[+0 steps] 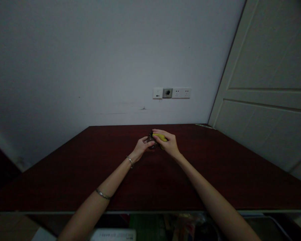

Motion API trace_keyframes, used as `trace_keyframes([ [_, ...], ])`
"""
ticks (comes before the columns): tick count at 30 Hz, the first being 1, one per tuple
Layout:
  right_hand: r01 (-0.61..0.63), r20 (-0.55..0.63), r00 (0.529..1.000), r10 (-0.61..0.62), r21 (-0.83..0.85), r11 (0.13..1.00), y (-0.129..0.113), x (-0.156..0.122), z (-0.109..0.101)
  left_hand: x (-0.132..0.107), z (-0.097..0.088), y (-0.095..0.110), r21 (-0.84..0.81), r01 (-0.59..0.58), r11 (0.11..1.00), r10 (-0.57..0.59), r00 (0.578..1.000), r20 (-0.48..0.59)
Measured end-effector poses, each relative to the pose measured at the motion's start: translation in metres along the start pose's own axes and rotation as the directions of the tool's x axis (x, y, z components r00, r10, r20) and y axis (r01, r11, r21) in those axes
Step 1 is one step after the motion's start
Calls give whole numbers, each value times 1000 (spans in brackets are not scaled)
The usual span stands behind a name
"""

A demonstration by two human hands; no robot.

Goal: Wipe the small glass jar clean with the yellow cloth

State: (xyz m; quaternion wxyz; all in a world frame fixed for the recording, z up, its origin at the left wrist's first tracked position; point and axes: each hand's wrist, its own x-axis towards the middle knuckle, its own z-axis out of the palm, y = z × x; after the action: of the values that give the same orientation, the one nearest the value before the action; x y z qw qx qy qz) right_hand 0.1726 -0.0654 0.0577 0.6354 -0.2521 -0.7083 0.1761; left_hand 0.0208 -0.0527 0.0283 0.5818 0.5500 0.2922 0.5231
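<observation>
Over the far middle of the dark red tabletop (pixel 130 190), my left hand (pixel 141 147) is closed round a small, dark, glossy object (pixel 150 137) that looks partly see-through, like glass. Its exact kind is hard to make out, as the fingers cover much of it. My right hand (pixel 169 142) grips a yellow cloth (pixel 161 137), bunched under the fingers and pressed against the right side of the dark object. Both hands are close together, with the two things touching between them. Bracelets circle my left wrist and forearm.
Behind the table rises a pale wall with a row of switches and sockets (pixel 172 93). A white panelled door (pixel 266 134) stands at the right. Below the table's front edge are a white box-like thing (pixel 112 234), a green item (pixel 146 227) and plastic-wrapped things (pixel 188 229).
</observation>
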Motion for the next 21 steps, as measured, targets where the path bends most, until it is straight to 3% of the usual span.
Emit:
trace_keyframes([
  [7,-229,-56,971,232,65,971,11,5,-3,-1,3,-3,60,-9,998,6,999,48],
  [10,-150,-53,987,152,43,988,5,1,-2,0,3,-4,80,-14,997,12,1000,27],
  [14,-20,45,999,19,9,1000,0,-2,0,1,-1,-6,102,-45,994,48,998,-30],
  [21,-275,-88,955,284,102,956,13,3,1,0,-2,-9,90,-72,993,69,997,38],
])
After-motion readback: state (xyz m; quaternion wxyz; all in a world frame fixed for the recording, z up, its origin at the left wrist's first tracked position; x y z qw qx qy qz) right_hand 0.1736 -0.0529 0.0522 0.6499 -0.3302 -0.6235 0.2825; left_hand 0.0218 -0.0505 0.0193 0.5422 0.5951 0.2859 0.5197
